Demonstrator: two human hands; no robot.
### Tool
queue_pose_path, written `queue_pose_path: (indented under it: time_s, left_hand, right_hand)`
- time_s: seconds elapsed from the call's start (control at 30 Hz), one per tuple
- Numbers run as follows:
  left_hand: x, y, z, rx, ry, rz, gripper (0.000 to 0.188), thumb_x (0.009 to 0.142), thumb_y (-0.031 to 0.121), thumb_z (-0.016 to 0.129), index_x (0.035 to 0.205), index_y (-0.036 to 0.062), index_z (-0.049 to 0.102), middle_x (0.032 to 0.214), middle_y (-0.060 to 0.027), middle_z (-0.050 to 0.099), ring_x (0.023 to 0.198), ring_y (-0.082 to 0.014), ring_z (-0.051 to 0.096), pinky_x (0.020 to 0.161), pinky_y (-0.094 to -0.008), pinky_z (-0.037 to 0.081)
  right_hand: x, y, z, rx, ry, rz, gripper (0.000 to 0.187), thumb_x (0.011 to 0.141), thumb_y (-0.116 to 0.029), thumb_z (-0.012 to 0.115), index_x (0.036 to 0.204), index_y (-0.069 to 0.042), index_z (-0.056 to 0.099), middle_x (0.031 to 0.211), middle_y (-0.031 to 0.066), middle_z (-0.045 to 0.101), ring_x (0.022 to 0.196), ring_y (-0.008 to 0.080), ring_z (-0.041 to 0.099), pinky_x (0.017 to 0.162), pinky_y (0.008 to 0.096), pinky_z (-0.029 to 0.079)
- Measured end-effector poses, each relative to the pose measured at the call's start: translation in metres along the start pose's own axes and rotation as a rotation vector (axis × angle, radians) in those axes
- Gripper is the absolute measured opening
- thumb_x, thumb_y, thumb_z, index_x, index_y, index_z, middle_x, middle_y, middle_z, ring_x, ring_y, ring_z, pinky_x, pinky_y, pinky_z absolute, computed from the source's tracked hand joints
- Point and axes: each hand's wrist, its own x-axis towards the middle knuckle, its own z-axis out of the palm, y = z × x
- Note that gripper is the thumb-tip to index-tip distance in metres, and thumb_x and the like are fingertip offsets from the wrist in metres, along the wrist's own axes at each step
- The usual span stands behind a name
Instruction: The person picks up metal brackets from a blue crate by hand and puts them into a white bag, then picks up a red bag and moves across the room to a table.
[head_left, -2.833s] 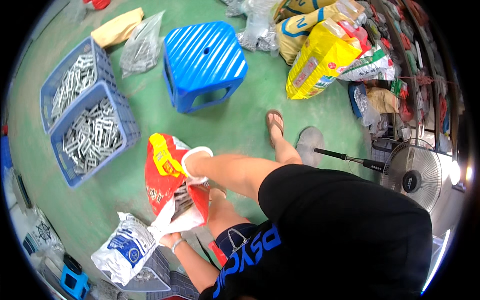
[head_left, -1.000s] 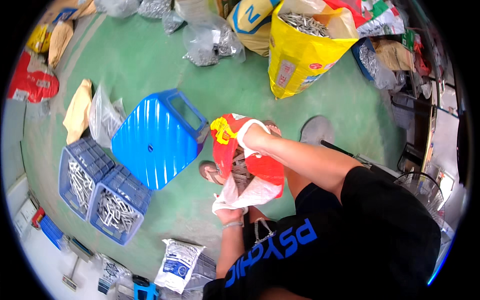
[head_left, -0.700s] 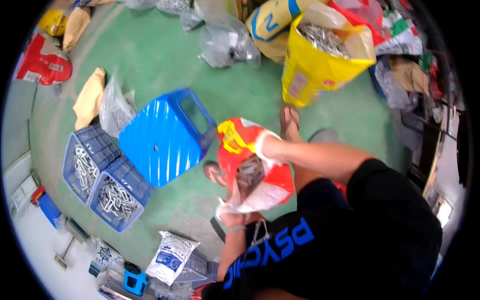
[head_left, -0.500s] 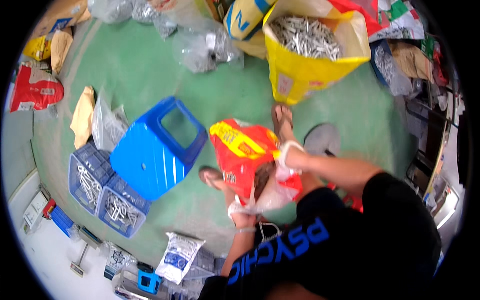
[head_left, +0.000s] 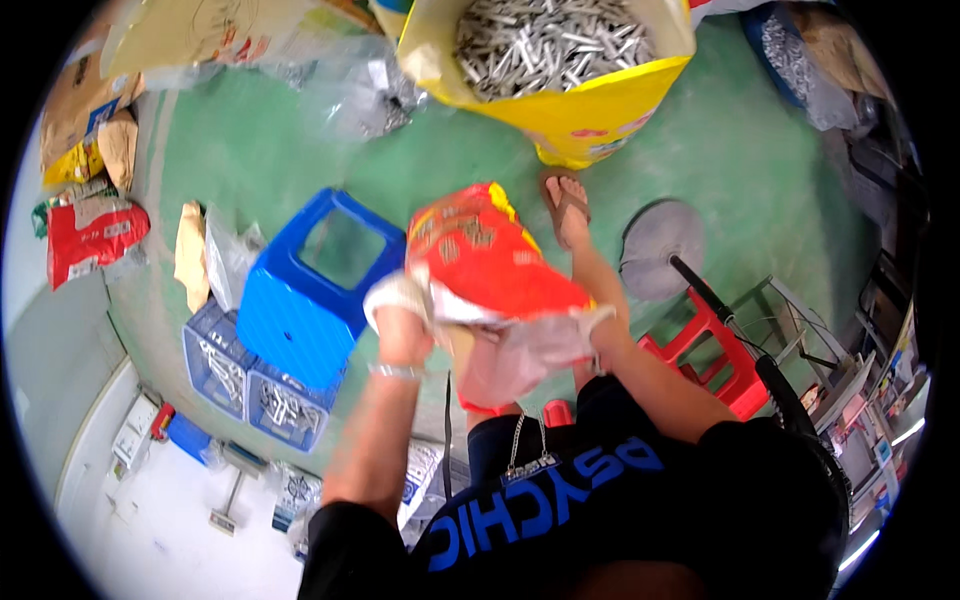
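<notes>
A red sack point(head_left: 490, 255) with yellow markings and a pale inner side hangs in front of my body, its mouth end toward me. My left hand point(head_left: 398, 305), in a white glove, is closed on the left side of its mouth. On the right edge, my right hand point(head_left: 597, 332), also with white glove material on it, grips the sack; its fingers are partly hidden and blurred. What lies inside the sack I cannot make out. Beyond it stands a large yellow sack point(head_left: 610, 115), open at the top and filled with small silvery metal pieces point(head_left: 545, 45).
At left, a blue plastic stool point(head_left: 295, 310) lies beside two blue crates point(head_left: 215, 370) of metal parts. A red stool point(head_left: 735, 370) and a round grey base with a black pole point(head_left: 665, 250) stand at right. Plastic bags point(head_left: 350, 85) lie at the back.
The red sack has been raised and swung, and both hands have come up with it. My view has shifted closer to the yellow sack; the red stool now shows at right.
</notes>
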Motion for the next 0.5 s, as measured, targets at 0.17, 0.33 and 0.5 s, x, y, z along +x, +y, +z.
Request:
queue_pose_path:
  time_s: [0.17, 0.33, 0.5]
  left_hand:
    - [0.098, 0.048, 0.049, 0.076, -0.229, 0.053, 0.014, 0.084, 0.016, 0.062, 0.074, 0.0100, 0.054, 0.066, -0.0045, 0.052, 0.059, -0.0200, 0.052, 0.052, -0.0353, 0.043]
    - [0.127, 0.071, 0.065, -0.159, -0.441, 0.069, 0.005, 0.082, 0.010, 0.062, 0.080, 0.0058, 0.060, 0.078, -0.0045, 0.060, 0.067, -0.0181, 0.057, 0.054, -0.0304, 0.044]
    - [0.135, 0.074, 0.056, -0.189, -0.412, 0.048, 0.004, 0.084, 0.005, 0.059, 0.085, 0.0030, 0.062, 0.084, -0.0065, 0.062, 0.076, -0.0207, 0.059, 0.061, -0.0322, 0.047]
  right_hand:
    - [0.030, -0.117, 0.021, 0.290, 0.024, 0.027, 0.029, 0.093, -0.027, 0.047, 0.107, -0.005, 0.059, 0.096, 0.0085, 0.064, 0.085, 0.0193, 0.064, 0.068, 0.0408, 0.053]
    - [0.033, -0.178, 0.007, 0.469, -0.191, -0.044, 0.012, 0.082, -0.019, 0.061, 0.089, -0.009, 0.060, 0.075, 0.0055, 0.062, 0.061, 0.0182, 0.058, 0.052, 0.0348, 0.045]
    - [0.023, -0.172, -0.003, -0.178, 0.135, -0.156, 0.016, 0.082, -0.014, 0.054, 0.092, -0.004, 0.062, 0.080, 0.0093, 0.064, 0.070, 0.0193, 0.061, 0.057, 0.0363, 0.047]
